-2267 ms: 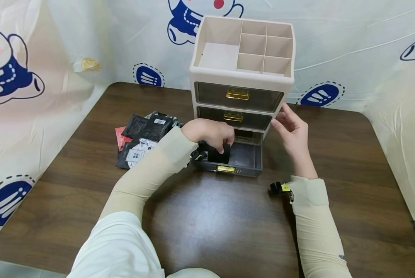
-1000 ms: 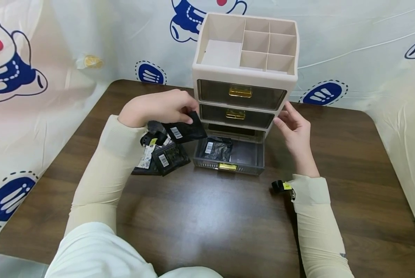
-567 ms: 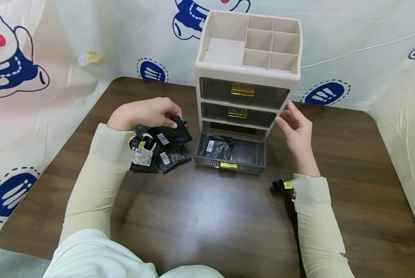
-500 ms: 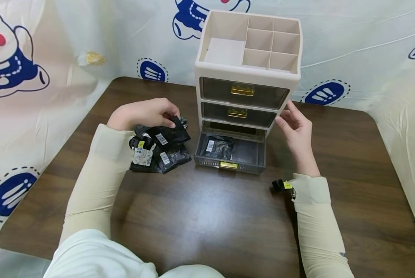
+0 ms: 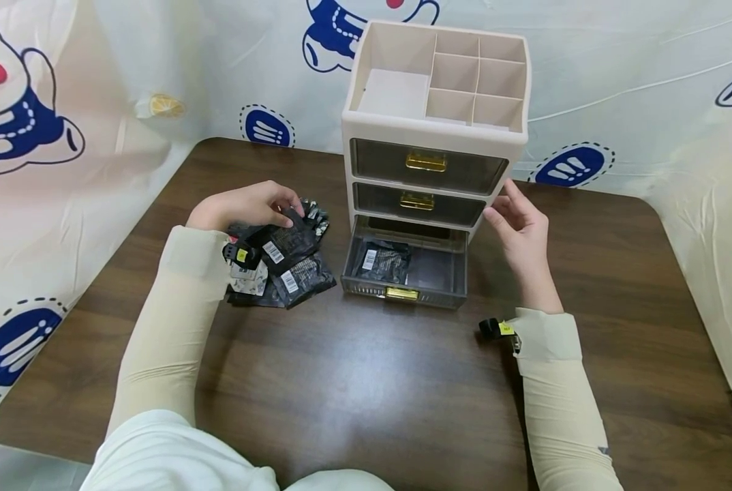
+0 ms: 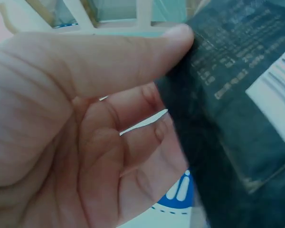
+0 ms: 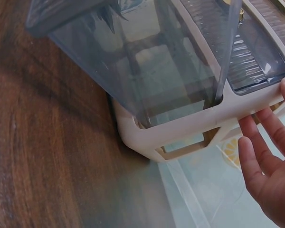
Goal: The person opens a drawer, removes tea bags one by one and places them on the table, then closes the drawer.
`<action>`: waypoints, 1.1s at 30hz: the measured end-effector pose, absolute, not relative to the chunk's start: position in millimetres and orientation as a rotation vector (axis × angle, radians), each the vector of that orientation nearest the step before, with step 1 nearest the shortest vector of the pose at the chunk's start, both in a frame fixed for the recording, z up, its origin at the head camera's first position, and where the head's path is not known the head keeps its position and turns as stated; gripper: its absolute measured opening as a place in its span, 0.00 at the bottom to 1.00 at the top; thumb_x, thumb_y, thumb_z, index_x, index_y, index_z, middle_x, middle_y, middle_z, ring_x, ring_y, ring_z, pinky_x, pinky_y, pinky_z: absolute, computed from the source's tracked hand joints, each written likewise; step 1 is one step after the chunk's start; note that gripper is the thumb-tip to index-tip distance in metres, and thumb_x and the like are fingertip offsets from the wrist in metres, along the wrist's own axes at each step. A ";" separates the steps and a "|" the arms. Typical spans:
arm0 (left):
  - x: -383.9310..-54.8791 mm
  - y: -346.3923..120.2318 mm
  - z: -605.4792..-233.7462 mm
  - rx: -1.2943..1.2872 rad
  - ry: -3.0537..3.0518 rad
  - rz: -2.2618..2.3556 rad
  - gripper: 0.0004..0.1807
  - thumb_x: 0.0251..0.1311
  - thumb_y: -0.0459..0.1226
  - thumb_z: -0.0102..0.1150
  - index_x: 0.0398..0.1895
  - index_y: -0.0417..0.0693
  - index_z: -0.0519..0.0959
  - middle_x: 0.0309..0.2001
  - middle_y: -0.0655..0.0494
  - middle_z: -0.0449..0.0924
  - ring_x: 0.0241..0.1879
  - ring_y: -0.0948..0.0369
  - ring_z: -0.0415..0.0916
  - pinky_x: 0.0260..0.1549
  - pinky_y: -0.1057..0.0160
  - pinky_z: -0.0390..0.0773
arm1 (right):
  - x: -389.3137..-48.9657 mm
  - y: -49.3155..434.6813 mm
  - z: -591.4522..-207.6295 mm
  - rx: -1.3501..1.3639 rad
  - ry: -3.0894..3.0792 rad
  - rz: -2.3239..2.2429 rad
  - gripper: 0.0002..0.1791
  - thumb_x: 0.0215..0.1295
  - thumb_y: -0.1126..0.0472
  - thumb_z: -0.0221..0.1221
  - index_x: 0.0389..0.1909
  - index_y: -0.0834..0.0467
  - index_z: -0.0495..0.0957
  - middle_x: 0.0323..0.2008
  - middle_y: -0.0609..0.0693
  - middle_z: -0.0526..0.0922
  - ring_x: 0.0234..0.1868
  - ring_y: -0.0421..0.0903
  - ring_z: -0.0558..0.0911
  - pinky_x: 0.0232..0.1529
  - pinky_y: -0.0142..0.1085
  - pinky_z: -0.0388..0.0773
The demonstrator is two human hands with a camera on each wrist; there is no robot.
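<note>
My left hand (image 5: 249,203) pinches the upper edge of a flat black packet (image 5: 289,240) with a barcode label, over a pile of packets. In the left wrist view the thumb lies on the edge of this packet (image 6: 237,118), printed with small text. Another black packet (image 5: 305,278) lies partly under it. My right hand (image 5: 521,232) touches the right side of a cream drawer organizer (image 5: 433,129), with relaxed fingers along its side wall and the thumb at the front edge. The bottom drawer (image 5: 439,273) is pulled out and holds a black packet (image 5: 383,262).
The upper drawer (image 5: 378,162) and the middle drawer (image 5: 378,200) are closed, with gold handles. White printed packets (image 5: 248,278) and a patterned packet (image 5: 317,217) show in the pile. The brown wooden table (image 5: 354,395) meets a printed curtain (image 5: 636,88) behind.
My left hand has left the drawer, where a black packet now lies. It has since moved left and down, with another black packet, onto the pile. The right hand keeps its place.
</note>
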State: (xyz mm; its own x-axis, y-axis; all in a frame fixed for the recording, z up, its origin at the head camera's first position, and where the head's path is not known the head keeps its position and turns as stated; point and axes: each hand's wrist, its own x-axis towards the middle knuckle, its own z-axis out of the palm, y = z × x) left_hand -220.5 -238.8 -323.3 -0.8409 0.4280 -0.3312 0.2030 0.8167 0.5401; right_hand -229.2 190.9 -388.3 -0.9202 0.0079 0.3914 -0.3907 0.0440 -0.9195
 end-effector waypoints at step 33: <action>-199.9 -154.8 -283.3 0.811 2.630 0.560 0.05 0.70 0.34 0.53 0.38 0.43 0.79 0.31 0.52 0.77 0.30 0.58 0.70 0.34 0.60 0.72 | -229.1 191.0 -387.9 0.395 -2.066 1.917 0.30 0.64 0.76 0.58 0.65 0.52 0.75 0.37 0.30 0.85 0.42 0.31 0.82 0.50 0.23 0.77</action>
State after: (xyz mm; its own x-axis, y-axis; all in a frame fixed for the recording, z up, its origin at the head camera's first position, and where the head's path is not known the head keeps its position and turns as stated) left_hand -199.9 -154.8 -283.3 -0.7829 0.5910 -0.1942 0.4606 0.7605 0.4578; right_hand -229.1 191.0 -387.9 -0.9190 -0.0012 0.3943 -0.3933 0.0745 -0.9164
